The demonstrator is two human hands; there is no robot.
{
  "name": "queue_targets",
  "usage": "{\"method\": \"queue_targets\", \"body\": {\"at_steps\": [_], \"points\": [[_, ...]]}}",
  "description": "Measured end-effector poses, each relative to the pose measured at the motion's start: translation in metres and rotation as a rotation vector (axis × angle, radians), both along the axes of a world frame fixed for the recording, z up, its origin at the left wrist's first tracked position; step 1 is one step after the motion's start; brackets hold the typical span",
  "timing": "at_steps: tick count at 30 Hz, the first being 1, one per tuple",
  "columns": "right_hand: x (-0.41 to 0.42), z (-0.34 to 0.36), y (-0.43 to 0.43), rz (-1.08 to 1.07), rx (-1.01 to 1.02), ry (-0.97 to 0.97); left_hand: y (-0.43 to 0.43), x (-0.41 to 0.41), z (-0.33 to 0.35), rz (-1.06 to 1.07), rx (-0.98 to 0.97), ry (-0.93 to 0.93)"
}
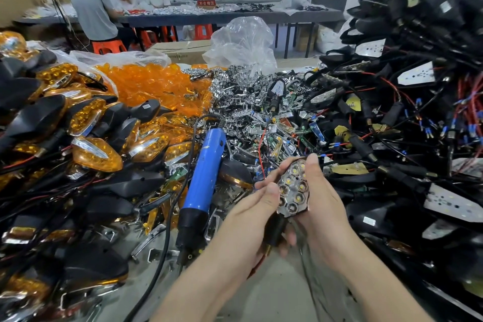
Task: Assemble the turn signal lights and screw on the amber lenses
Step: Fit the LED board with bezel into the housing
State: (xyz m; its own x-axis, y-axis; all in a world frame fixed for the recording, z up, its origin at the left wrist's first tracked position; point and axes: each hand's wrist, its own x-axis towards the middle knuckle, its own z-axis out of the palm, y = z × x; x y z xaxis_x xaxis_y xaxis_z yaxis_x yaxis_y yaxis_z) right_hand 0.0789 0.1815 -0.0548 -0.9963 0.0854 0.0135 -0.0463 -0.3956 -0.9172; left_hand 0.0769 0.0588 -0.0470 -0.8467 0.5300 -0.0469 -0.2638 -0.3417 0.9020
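Two hands at frame centre, both on one turn signal [292, 191], held above the surface [274, 295] in front of the piles. Left hand [251, 219] grips it from the left, thumb laid on the reflector's edge, fingers curled round the stem below. Right hand [321, 198] clamps the right side, thumb along the upper edge, fingers behind.

The signal: black housing, chrome honeycomb reflector facing up, roughly ten cells visible, several with a pale LED in the middle. No amber lens on it. A black stem with a brass-coloured tip hangs below between the hands; a red wire [260, 162] runs up from it.

One blue electric screwdriver [203, 178] lies just left of the hands, black nose toward the camera, black cable looping off its rear. Lettering on its barrel too small to read.

Piles, too many to count: finished signals [91, 149] with amber lenses at left; loose amber lenses [156, 83] behind them; chrome reflectors [243, 97] in the centre; black housings with wires [407, 117] at right, some with white LED boards showing.

One crumpled clear bag [243, 42] behind the reflectors. One cardboard box [183, 49] beside it.

Background: three people seated at a long table [209, 17]; a red sign [206, 3] on it reads 不合格区. Orange stools, three or four visible.
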Motion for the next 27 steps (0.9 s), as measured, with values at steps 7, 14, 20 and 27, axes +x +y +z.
{"method": "queue_targets", "body": {"at_steps": [7, 14, 20, 27], "points": [[0.001, 0.000, 0.003, 0.007, 0.097, 0.037, 0.000, 0.001, -0.001, -0.037, -0.036, 0.045], [0.008, 0.002, -0.004, -0.173, 0.369, 0.182, 0.005, 0.006, -0.003, 0.026, -0.238, 0.146], [0.006, 0.001, 0.000, -0.166, 0.365, 0.157, 0.010, 0.005, -0.006, 0.058, -0.239, 0.106], [-0.004, 0.005, 0.014, -0.177, -0.097, 0.064, 0.012, 0.005, -0.006, 0.026, -0.309, 0.209]]}}
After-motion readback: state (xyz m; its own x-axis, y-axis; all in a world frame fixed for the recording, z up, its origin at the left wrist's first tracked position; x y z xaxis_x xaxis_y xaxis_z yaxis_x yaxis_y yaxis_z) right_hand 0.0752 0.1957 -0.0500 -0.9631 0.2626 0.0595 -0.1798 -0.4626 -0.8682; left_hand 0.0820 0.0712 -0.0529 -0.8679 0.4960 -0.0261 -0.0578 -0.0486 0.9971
